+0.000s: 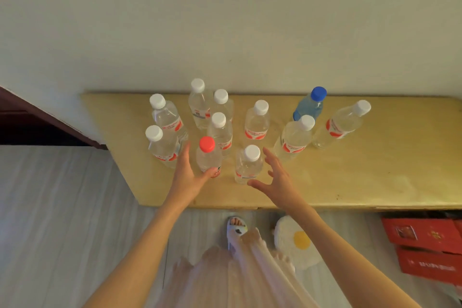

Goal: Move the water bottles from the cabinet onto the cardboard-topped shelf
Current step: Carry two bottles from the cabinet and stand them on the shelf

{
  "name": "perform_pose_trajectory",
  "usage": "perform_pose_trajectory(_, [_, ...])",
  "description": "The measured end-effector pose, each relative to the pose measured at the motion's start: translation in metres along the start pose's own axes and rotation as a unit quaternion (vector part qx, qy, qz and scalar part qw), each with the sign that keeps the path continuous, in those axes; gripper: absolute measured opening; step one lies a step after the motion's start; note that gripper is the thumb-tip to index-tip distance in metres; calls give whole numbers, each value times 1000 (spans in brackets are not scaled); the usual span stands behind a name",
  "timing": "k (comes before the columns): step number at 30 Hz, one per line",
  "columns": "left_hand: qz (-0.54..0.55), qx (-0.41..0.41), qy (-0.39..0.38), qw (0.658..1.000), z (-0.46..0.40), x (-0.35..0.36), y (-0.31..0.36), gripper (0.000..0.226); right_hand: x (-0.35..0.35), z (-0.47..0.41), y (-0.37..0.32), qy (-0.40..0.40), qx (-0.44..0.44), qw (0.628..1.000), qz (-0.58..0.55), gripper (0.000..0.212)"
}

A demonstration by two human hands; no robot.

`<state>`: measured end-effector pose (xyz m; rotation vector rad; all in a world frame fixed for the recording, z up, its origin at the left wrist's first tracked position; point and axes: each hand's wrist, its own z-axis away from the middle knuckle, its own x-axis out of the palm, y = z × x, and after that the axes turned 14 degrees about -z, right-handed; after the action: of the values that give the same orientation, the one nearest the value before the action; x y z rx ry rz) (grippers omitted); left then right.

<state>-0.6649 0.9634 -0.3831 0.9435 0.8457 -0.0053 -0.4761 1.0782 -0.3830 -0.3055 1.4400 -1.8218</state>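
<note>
Water bottles, eleven by my count, stand on the cardboard-topped shelf (350,177), so I judge most done. My left hand (186,172) spreads beside the red-capped bottle (208,157), thumb touching it; my right hand (277,177) spreads beside the front white-capped bottle (247,164). Cabinet unseen.

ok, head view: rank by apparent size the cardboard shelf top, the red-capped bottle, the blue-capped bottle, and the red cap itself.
1. Cardboard shelf top, by far the largest.
2. Red-capped bottle and blue-capped bottle: they look alike; the red-capped one is nearer the camera, so no ranking.
3. Red cap, smallest.
</note>
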Motion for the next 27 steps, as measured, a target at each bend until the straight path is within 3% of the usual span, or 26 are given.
perform_pose_trajectory(4, [13,8,-31,999,-17,9,-5,83,2,-15,4,-20,10,999,-45,86])
perform_pose_trajectory(10, [20,43,-1,999,-22,14,-6,68,8,-26,0,-4,-6,998,-64,80])
perform_pose_trajectory(16, [10,39,-2,999,-14,1,-6,66,21,-19,0,48,-6,994,-99,73])
perform_pose_trajectory(20, [24,83,-17,996,-8,-15,5,66,18,-3,-16,85,-13,988,-125,70])
perform_pose_trajectory(23, [67,123,-54,989,-5,-28,23,66,9,17,-32,130,-21,979,-157,76])
perform_pose_trajectory(27, [128,174,-144,966,-6,-38,51,66,3,59,-51,224,-40,949,-219,65])
